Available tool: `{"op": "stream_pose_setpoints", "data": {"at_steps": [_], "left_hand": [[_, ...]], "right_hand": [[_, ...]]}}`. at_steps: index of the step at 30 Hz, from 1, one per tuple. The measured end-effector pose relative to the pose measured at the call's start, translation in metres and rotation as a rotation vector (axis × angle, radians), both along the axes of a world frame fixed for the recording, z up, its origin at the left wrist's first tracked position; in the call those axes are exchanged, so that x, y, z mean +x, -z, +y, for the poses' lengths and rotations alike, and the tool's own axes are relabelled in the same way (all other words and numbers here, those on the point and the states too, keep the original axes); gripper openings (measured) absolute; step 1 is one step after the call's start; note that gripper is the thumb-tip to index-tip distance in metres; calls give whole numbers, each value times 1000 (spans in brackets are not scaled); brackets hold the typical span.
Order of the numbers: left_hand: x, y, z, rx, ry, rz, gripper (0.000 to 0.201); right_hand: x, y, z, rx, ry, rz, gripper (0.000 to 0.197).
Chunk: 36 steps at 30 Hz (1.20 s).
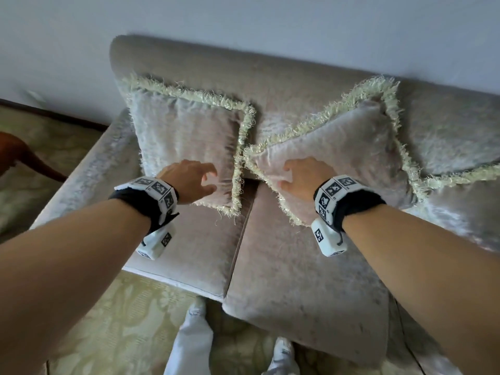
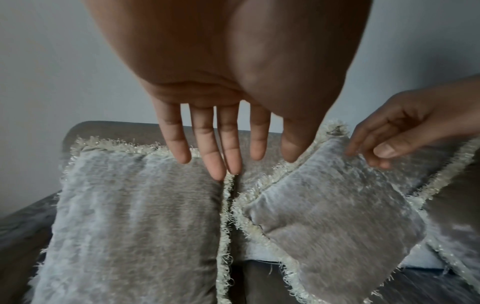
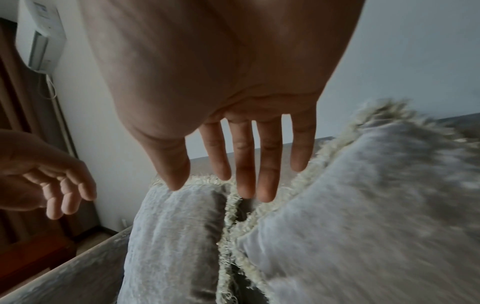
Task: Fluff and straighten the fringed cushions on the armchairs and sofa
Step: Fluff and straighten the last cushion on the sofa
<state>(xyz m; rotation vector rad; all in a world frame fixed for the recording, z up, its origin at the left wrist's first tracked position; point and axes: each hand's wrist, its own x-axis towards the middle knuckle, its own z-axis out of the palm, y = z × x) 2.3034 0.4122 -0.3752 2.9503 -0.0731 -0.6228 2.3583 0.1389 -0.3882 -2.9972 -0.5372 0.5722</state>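
Both my forearms reach over the sofa's (image 1: 270, 266) front edge. My left hand (image 1: 189, 180) hovers spread over the upright left cushion (image 1: 184, 136) at the back left corner; my right hand (image 1: 303, 177), fingers straight, nears the crooked middle cushion (image 1: 338, 158), whether touching I cannot tell. I risk snagging fringe or toppling the neighbour. No readable writing, only wristband markers.

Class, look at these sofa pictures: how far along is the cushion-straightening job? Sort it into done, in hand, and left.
Done, apparently: the left cushion stands square against the sofa back. In hand: both open hands reach in, the left hand near that cushion's edge, the right hand over the skewed middle cushion. Left: squaring it, plus a third cushion partly seen. No armchairs are in view.
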Motion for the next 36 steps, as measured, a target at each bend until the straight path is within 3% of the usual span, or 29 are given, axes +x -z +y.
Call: {"op": "stream_pose_setpoints", "data": {"at_steps": [4, 9, 15, 17, 21, 25, 31, 36], "left_hand": [[22, 12, 67, 3, 22, -8, 40], [73, 62, 181, 16, 87, -9, 44], [119, 135, 308, -134, -47, -104, 61], [131, 155, 331, -167, -92, -136, 65], [154, 190, 350, -241, -172, -225, 67], [173, 226, 353, -267, -181, -289, 74], [208, 286, 374, -440, -363, -341, 114], [229, 320, 378, -696, -322, -400, 136]], "right_hand": [[20, 9, 69, -11, -13, -18, 49], [52, 44, 176, 4, 68, 5, 52], [70, 122, 273, 318, 379, 120, 78], [75, 151, 285, 418, 491, 77, 91], [87, 189, 289, 420, 654, -23, 88], [104, 215, 285, 354, 662, -182, 82], [131, 280, 288, 512, 730, -287, 98], [148, 326, 301, 704, 780, -389, 108]]}}
